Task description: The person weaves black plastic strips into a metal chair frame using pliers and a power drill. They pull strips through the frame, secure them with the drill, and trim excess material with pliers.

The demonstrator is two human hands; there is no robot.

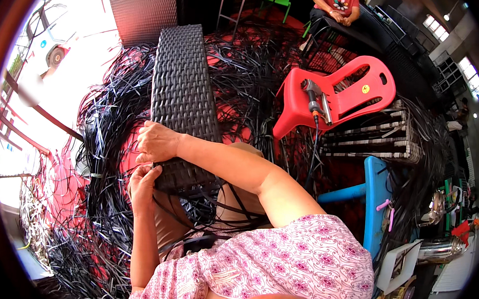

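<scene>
A long panel woven from black plastic strips [182, 75] stretches away from my lap, its near end over my knees. At its left edge, near that end, my left hand [143, 186] is closed in a pinch at the weave; what it pinches is too small to make out. Just beyond it my right hand [159, 143] reaches across the panel, its fingers curled closed at the same edge. Whatever lies inside those fingers is hidden. Loose black strips [230, 204] trail from the panel's near end across my lap.
Heaps of black strips [109, 125] cover the red floor around the panel. To the right, a red plastic chair [303, 101] holds a corded power tool [313, 102]. A blue plastic chair [374, 207] stands nearer. Another person [338, 7] sits at the back.
</scene>
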